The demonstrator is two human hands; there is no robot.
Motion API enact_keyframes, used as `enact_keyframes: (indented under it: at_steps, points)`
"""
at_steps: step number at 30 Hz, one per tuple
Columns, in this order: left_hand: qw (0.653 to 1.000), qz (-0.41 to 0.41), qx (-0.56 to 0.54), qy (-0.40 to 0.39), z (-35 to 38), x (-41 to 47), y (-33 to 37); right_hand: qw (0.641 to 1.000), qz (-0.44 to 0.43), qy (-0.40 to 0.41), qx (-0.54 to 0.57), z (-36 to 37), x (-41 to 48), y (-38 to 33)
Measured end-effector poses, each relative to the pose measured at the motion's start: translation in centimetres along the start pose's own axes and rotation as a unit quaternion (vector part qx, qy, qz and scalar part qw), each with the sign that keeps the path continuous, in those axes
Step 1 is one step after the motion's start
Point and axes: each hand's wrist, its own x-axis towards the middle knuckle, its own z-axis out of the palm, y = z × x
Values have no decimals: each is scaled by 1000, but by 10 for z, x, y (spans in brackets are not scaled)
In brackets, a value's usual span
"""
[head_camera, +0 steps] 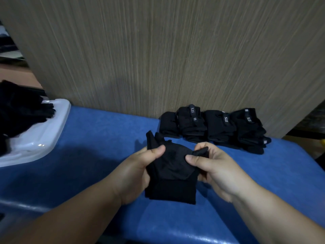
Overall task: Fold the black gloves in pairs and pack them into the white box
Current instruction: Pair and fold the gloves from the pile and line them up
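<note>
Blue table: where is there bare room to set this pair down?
Widest bare patch of the blue table: between the white box and the row of folded gloves, before the wood panel. A smaller strip: right of the right hand, nearer than that row. Crowded: back right, and the box's left side under loose gloves.

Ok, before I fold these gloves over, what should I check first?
1. Grip of the left hand on the held gloves: ok.
2. Pinch of the right hand on their right side: ok.
3. Two gloves lined up as a pair: cannot tell, black on black.
4. Bare blue table under the hands: ok.
5. The folded pairs packed in the white box: not ok, they lie in a row by the wall panel.
6. Room in the box: cannot tell, loose gloves are piled there.
</note>
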Motion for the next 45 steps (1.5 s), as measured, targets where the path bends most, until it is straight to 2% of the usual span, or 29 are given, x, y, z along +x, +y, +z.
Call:
enact_keyframes:
  at_steps: [4, 7, 9, 10, 11, 12, 13, 15, 17, 21, 24, 27, 33, 37, 39, 41, 43, 45]
  points:
    - [999, 4, 8, 36, -2, 2, -2, 1000, -18, 1, -21, 1, -2, 1]
    - [1000, -3, -22, 17, -3, 1, -3, 999, -20, 11, -46, -2, -2, -2]
    - [999, 10, -21, 29, -2, 3, -4, 994, -19, 24, -108, -6, -2, -6]
    - [997, 26, 21, 63, -4, 6, -7, 984, -13, 34, -175, -9, -2, -7]
    - [986, 51, 108, 117, -7, 10, -10, 965, -2, 40, -259, -11, -3, -9]
    - [957, 80, 219, 175, -11, 13, -13, 938, 15, 41, -343, -13, -4, -9]
    - [915, 114, 322, 215, -15, 15, -16, 915, 34, 37, -401, -14, -5, -10]
    - [837, 172, 465, 231, -18, 14, -19, 899, 57, 35, -432, -15, -6, -9]
    - [810, 185, 515, 210, -17, 11, -21, 903, 62, 41, -424, -15, -5, -10]
    - [841, 156, 482, 188, -13, 8, -20, 953, 92, 53, -282, -17, 1, -8]
    - [836, 148, 499, 172, -11, 8, -22, 958, 95, 69, -262, -18, 10, -3]
    - [856, 153, 469, 153, -8, 8, -24, 955, 65, 80, -279, -17, 19, 2]
    - [891, 161, 407, 121, -7, 12, -30, 972, 9, 15, -236, -15, 21, 5]
    - [890, 166, 407, 124, -9, 14, -29, 972, -14, 61, -227, -22, 23, 4]
    - [881, 172, 423, 125, -9, 14, -30, 969, -9, 90, -230, -26, 23, 4]
    - [857, 181, 463, 132, -10, 14, -31, 966, -5, 104, -235, -30, 25, 5]
    - [821, 197, 518, 135, -12, 13, -32, 965, -8, 98, -244, -32, 28, 6]
    - [769, 238, 578, 132, -14, 13, -34, 964, -14, 87, -252, -32, 28, 7]
